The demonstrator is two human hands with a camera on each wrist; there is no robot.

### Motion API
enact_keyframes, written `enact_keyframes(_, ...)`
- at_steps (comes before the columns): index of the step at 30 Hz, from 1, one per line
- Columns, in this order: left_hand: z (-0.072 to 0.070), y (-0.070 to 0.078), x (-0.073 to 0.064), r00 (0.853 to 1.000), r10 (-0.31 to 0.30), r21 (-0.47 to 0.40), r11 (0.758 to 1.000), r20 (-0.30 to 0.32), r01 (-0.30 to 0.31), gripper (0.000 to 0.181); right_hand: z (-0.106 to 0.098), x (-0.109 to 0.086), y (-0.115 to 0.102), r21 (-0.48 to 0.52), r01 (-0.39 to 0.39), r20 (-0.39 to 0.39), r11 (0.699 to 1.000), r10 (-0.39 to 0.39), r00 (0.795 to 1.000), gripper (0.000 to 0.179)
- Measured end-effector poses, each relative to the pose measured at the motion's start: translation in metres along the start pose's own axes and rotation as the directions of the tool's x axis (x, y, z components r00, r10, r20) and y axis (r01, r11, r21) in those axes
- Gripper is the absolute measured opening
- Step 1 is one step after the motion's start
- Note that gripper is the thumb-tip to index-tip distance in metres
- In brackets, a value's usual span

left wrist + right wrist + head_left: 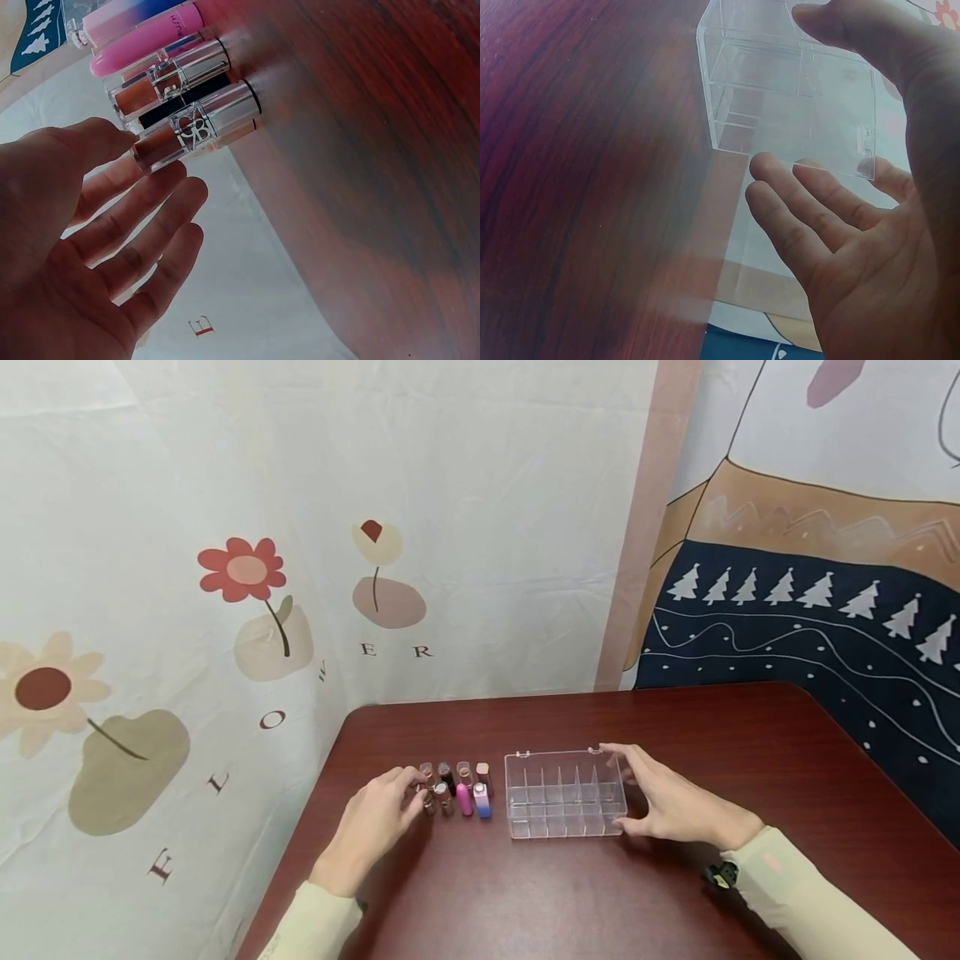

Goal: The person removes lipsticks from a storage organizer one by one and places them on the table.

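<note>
Two rows of several lipstick and lip gloss tubes stand upright at the table's middle left. My left hand [372, 821] is at their left end, thumb and fingertips beside a clear-cased lip gloss tube [196, 129]; I cannot tell if they touch it. A bright pink tube [464, 799] and a pink-to-blue tube [482, 802] are in the front row. To the right is a clear plastic organizer box [566, 810] with divided compartments and its lid hinges at the back. My right hand [671, 797] spans the box's right end, thumb by the front corner, fingers toward the back.
The dark red-brown wooden table [525, 902] reaches a pale curtain [495, 527] with printed flowers at the back and left. A navy cloth with white trees [817, 602] hangs at the right. A dark strap [722, 874] is on the right wrist.
</note>
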State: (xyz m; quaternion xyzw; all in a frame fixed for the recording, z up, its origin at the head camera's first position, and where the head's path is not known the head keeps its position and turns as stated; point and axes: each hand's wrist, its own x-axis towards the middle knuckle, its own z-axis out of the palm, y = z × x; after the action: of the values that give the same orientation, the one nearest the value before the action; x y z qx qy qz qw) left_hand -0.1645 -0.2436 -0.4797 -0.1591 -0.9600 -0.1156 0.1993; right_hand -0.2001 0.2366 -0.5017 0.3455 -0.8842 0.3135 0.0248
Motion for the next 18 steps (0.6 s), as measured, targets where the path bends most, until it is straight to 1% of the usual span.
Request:
enact_keyframes(6, -0.003, 0.001, 0.001, 1.000, -0.014, -0.006, 1.000, 0.006, 0.014, 0.018, 0.000, -0.001, -0.001, -0.007, -0.013, 0.011, 1.000, 0.013, 1.000, 0.110)
enact_keyframes(10, -0.007, 0.003, 0.002, 1.000, -0.013, 0.020, 1.000, -0.017, 0.013, 0.017, 0.000, 0.000, -0.002, -0.019, -0.023, 0.018, 1.000, 0.024, 1.000, 0.109)
enact_keyframes(13, -0.008, 0.005, 0.004, 0.998, 0.015, 0.050, 0.999, -0.058, -0.012, 0.018, 0.000, 0.000, -0.003, -0.031, -0.018, 0.014, 0.999, 0.019, 1.000, 0.110)
enact_keyframes(16, -0.008, 0.008, 0.007, 0.992, 0.063, 0.077, 0.996, -0.105, -0.055, 0.021, 0.000, 0.001, -0.004, -0.048, -0.015, 0.015, 0.999, 0.016, 1.000, 0.113)
enact_keyframes(18, -0.007, 0.011, 0.009, 0.989, 0.084, 0.084, 0.994, -0.118, -0.074, 0.024, -0.001, 0.001, -0.005, -0.064, -0.028, 0.022, 0.998, 0.029, 0.999, 0.117)
